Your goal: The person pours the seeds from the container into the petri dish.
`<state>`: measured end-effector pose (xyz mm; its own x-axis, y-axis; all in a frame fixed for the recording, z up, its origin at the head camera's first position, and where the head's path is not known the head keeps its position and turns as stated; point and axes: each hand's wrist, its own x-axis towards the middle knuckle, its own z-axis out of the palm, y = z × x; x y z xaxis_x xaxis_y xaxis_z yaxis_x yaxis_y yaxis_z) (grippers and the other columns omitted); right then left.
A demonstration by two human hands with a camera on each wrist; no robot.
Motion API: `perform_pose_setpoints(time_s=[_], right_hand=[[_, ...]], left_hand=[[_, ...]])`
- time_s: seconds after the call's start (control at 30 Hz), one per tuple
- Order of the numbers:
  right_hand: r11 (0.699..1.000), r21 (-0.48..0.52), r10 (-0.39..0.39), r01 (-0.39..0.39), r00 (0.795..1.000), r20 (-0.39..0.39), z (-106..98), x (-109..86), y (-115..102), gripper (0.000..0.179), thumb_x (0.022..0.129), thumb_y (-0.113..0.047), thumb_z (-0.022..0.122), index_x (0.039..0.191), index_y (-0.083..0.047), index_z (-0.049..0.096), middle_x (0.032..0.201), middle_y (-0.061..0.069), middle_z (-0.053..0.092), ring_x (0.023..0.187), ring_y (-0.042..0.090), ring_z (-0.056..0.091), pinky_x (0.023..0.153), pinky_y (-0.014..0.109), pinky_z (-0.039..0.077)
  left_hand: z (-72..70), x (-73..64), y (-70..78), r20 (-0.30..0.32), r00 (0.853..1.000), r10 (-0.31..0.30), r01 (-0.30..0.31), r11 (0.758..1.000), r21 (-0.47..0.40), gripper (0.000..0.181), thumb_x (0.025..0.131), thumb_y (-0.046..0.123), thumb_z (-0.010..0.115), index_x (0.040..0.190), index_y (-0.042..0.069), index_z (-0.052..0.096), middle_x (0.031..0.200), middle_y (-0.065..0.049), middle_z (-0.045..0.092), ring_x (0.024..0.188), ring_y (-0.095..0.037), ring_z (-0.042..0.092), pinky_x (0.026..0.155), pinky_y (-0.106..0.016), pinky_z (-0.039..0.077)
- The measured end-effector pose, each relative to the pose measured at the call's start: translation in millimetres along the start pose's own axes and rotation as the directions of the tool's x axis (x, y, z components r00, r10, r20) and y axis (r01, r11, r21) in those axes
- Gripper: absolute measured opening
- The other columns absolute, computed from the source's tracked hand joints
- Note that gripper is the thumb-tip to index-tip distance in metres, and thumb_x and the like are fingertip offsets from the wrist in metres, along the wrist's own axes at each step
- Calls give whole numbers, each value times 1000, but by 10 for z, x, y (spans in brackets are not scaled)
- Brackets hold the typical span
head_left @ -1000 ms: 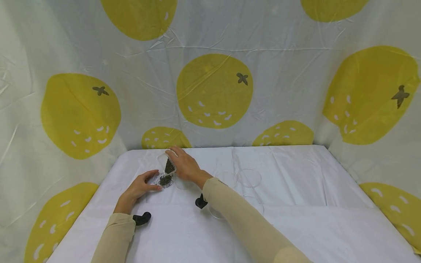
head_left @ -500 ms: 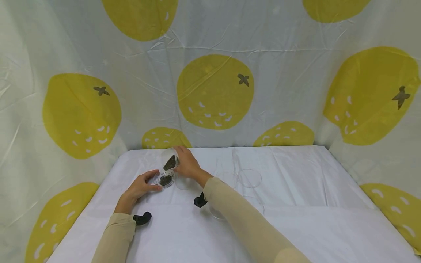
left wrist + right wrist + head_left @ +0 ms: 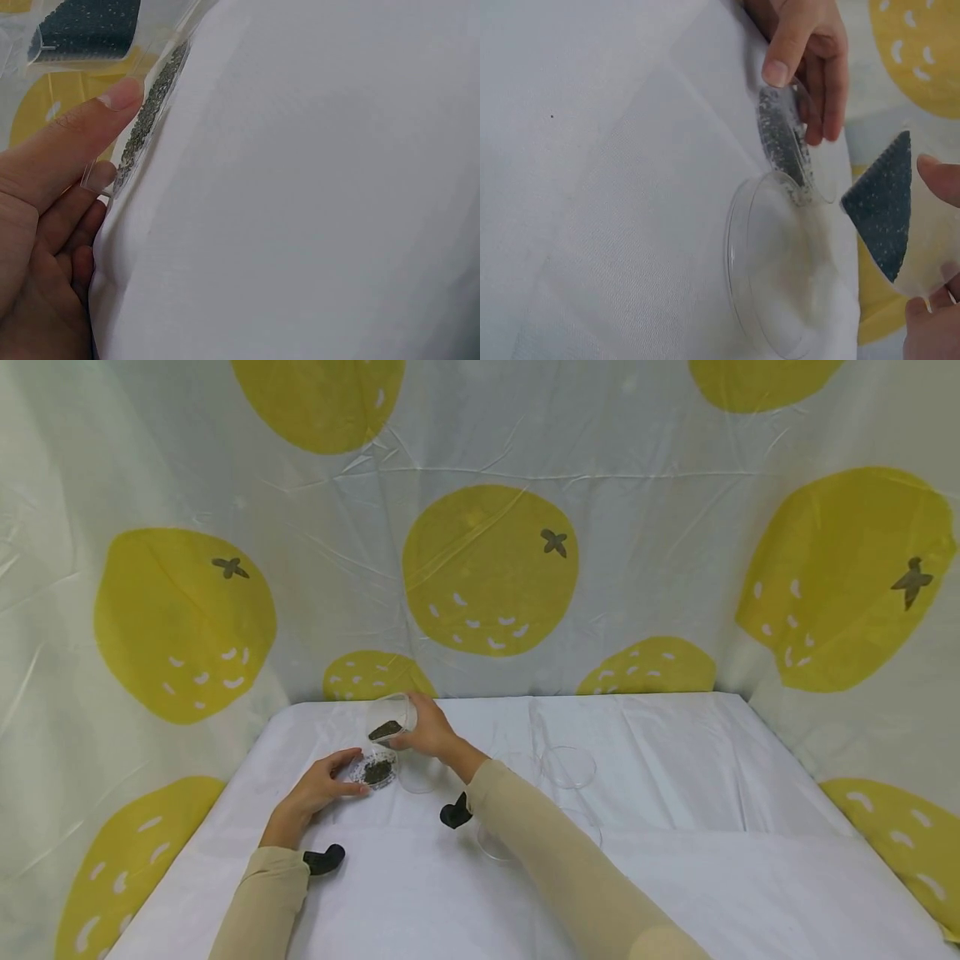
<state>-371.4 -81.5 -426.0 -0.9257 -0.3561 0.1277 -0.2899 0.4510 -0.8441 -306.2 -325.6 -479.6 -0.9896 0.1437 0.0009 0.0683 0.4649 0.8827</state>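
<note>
On the white cloth, my left hand (image 3: 317, 787) holds a clear petri dish (image 3: 386, 779) by its rim, thumb on one side and fingers on the other. Dark granules (image 3: 377, 771) lie over white bits in the dish. Just above and behind it, my right hand (image 3: 431, 729) grips a clear plastic cup (image 3: 390, 708) in a tilted position. A heap of dark granules sits low inside the cup, also seen in the right wrist view as a dark wedge (image 3: 885, 210). In the left wrist view the left thumb (image 3: 120, 94) presses the dish's edge.
Right beside the held dish lies another clear dish (image 3: 418, 778), large in the right wrist view. Further right are more transparent round dishes, one being a clear dish (image 3: 568, 767), with others partly behind the right forearm. A lemon-print curtain (image 3: 491, 568) hangs behind the table.
The cup in my right hand has risen slightly, shifted right and tipped back nearer to upright, its granules settling lower. My left hand and the petri dish have stayed put.
</note>
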Motion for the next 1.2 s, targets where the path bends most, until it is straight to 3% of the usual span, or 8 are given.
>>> perform_pose_setpoints(time_s=[0.1, 0.2, 0.27, 0.33, 0.5, 0.73, 0.97, 1.2], right_hand=[[970, 228, 83, -85, 996, 19, 16, -8, 10, 93, 82, -13, 90, 160, -12, 39, 157, 12, 44, 143, 31, 42, 114, 45, 39], [838, 514, 164, -186, 983, 88, 26, -34, 14, 89, 85, -5, 86, 159, -8, 38, 153, 15, 48, 139, 32, 47, 112, 46, 41], [749, 622, 187, -228, 974, 131, 27, -48, 13, 87, 86, -2, 83, 159, -5, 36, 153, 18, 46, 139, 33, 47, 113, 45, 41], [708, 665, 189, -240, 971, 149, 30, -56, 12, 86, 87, 0, 82, 159, -3, 35, 153, 19, 45, 140, 33, 45, 113, 45, 40], [710, 671, 179, -214, 976, 122, 29, -51, 16, 83, 86, 3, 82, 157, -3, 39, 152, 17, 45, 140, 32, 44, 112, 44, 42], [763, 615, 175, -200, 979, 101, -71, -47, 14, 88, 85, 2, 83, 160, -8, 37, 157, 16, 43, 147, 33, 36, 114, 45, 39], [809, 556, 154, -189, 982, 109, -292, -66, 14, 90, 86, -1, 84, 161, -6, 33, 161, 14, 38, 150, 34, 30, 117, 46, 35], [830, 533, 113, -165, 985, 129, -616, -59, 12, 91, 87, 0, 83, 162, -10, 32, 159, 12, 41, 147, 31, 37, 116, 45, 37]], left_hand=[[5, 6, -8, -1, 1000, -2, 2, 1000, -2, 84, 79, 5, 90, 150, -8, 46, 152, -28, 46, 150, -44, 24, 121, -60, 14], [11, 15, -14, -2, 1000, -13, 13, 1000, 12, 86, 79, 7, 91, 150, -7, 46, 152, -27, 47, 150, -43, 24, 122, -59, 14], [16, 22, -23, -3, 1000, -28, 28, 999, 16, 87, 78, 9, 92, 151, -5, 47, 153, -26, 46, 151, -42, 24, 122, -59, 14], [18, 26, -30, -4, 999, -44, 44, 999, 19, 89, 77, 12, 93, 151, -4, 47, 154, -24, 46, 152, -41, 23, 122, -58, 14], [16, 29, -38, -1, 999, -48, 48, 998, 29, 91, 76, 15, 94, 152, -3, 47, 155, -23, 46, 152, -41, 22, 122, -58, 14], [10, 53, -57, 3, 1000, -21, 21, 999, 32, 90, 76, 15, 94, 151, -4, 47, 153, -24, 47, 151, -41, 24, 122, -58, 14], [22, 49, -53, 2, 999, -36, 36, 999, 26, 89, 76, 15, 94, 151, -3, 48, 153, -24, 48, 151, -40, 24, 122, -57, 15], [-14, 26, -40, -9, 999, -41, 41, 997, 62, 90, 77, 15, 94, 152, -2, 47, 154, -24, 46, 152, -42, 22, 122, -58, 14]])
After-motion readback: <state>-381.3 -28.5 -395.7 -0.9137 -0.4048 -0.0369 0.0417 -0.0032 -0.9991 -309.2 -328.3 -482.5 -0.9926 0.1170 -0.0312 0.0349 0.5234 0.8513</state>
